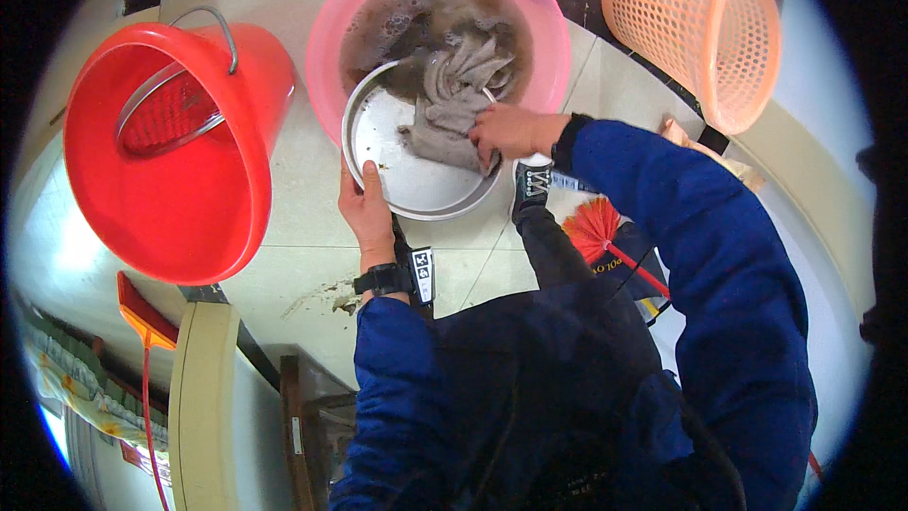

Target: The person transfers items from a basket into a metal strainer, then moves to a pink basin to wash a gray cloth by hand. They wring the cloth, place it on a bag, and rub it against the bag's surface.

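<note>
My left hand [366, 213] grips the near left rim of a round metal pan [386, 135], thumb over the edge. Over the pan's right side, my right hand [511, 133] holds a wet grey cloth [454, 145] with its fingers curled on it. The cloth is bunched and trails across the pan's far rim toward the pink plastic basin [330, 50] behind. Murky brown water [397, 18] with foam fills part of that basin. The pan is tilted, its far part over the basin's near edge. A few dark specks lie on the pan's inner surface.
At left a red bucket [213, 227] lies tipped with a metal-rimmed round item [170, 110] inside. A perforated peach basket [660, 14] lies at the upper right. A red broom [594, 227] is near my shoe [533, 184]; a red-handled dustpan [145, 316] is lower left.
</note>
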`<move>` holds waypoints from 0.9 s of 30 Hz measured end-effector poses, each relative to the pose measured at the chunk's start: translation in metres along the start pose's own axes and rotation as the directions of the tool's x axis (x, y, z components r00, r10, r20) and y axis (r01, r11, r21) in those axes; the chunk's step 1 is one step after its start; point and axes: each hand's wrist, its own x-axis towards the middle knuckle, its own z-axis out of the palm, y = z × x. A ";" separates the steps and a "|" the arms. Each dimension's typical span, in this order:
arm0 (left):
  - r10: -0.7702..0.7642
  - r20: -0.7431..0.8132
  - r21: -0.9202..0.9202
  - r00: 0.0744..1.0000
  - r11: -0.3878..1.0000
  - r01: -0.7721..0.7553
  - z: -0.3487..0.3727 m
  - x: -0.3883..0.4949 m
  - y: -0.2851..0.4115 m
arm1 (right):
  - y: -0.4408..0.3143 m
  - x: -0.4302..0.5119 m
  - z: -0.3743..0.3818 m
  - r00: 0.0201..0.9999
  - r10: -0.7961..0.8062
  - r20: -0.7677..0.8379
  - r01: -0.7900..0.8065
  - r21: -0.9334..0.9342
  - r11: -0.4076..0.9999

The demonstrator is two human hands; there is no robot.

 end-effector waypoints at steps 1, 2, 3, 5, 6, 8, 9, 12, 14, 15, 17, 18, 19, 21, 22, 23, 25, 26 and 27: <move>-0.032 0.010 0.008 0.999 0.999 0.032 -0.001 0.000 0.003 | 0.010 0.003 -0.005 0.996 0.016 -0.085 -0.024 -0.085 0.996; -0.025 0.025 0.009 0.999 1.000 0.025 -0.002 0.000 0.005 | 0.017 0.008 -0.008 0.990 0.063 -0.124 -0.084 -0.178 0.980; -0.033 0.033 0.015 0.999 0.999 0.033 -0.002 0.000 0.007 | 0.023 0.012 -0.011 0.985 0.132 -0.112 -0.156 -0.252 0.955; -0.023 0.048 0.029 0.999 0.999 0.022 -0.003 0.000 0.009 | 0.030 0.017 -0.014 0.964 0.020 -0.263 -0.117 -0.360 0.925; -0.005 0.055 0.037 0.998 0.999 0.003 -0.004 0.001 0.009 | 0.030 0.018 -0.014 0.950 0.007 -0.312 -0.143 -0.416 0.898; 0.061 0.036 0.070 0.997 0.996 -0.063 -0.003 0.003 0.008 | 0.024 0.019 -0.008 0.918 0.078 -0.389 -0.214 -0.321 0.923; 0.111 0.010 0.092 0.994 0.990 -0.111 -0.003 0.003 0.006 | 0.017 0.019 -0.003 0.905 0.133 -0.404 -0.255 -0.266 0.930; 0.177 -0.060 0.076 0.982 0.982 -0.172 0.002 0.003 0.004 | -0.011 0.019 0.014 0.822 0.363 -0.438 -0.336 0.140 0.931; 0.166 -0.080 0.031 0.983 0.986 -0.164 0.005 0.002 0.004 | -0.035 0.029 0.024 0.757 0.478 -0.446 -0.259 0.466 0.846; 0.148 -0.083 0.004 0.986 0.989 -0.148 0.007 0.001 0.005 | -0.047 0.037 0.027 0.731 0.537 -0.421 -0.203 0.618 0.760; 0.123 -0.085 -0.013 0.989 0.992 -0.124 0.009 -0.001 0.009 | -0.066 0.053 0.028 0.671 0.552 -0.494 -0.085 0.689 0.719; 0.115 -0.087 -0.003 0.990 0.993 -0.116 0.009 -0.003 0.012 | -0.072 0.060 0.027 0.642 0.538 -0.546 -0.004 0.700 0.714; 0.100 -0.091 0.018 0.991 0.995 -0.099 0.010 -0.004 0.014 | -0.074 0.066 0.025 0.620 0.538 -0.571 0.051 0.714 0.698; 0.132 -0.076 0.083 0.988 0.989 -0.126 0.011 -0.006 0.018 | -0.066 0.076 0.016 0.625 0.565 -0.539 0.130 0.785 0.605; 0.149 -0.075 0.118 0.986 0.983 -0.139 0.011 -0.007 0.020 | -0.058 0.081 0.011 0.631 0.569 -0.527 0.176 0.812 0.557; 0.125 -0.067 0.084 0.990 0.989 -0.119 0.011 -0.008 0.021 | -0.046 0.085 0.006 0.608 0.588 -0.534 0.172 0.811 0.559; 0.064 -0.052 0.020 0.997 0.998 -0.063 0.011 -0.010 0.022 | -0.022 0.093 -0.002 0.592 0.653 -0.473 0.095 0.845 0.526; 0.064 -0.057 0.031 0.996 0.998 -0.062 0.011 -0.011 0.022 | -0.012 0.096 -0.006 0.570 0.632 -0.525 0.119 0.814 0.569; 0.092 -0.060 0.048 0.994 0.995 -0.089 0.010 -0.011 0.021 | -0.005 0.099 -0.007 0.565 0.632 -0.531 0.095 0.802 0.590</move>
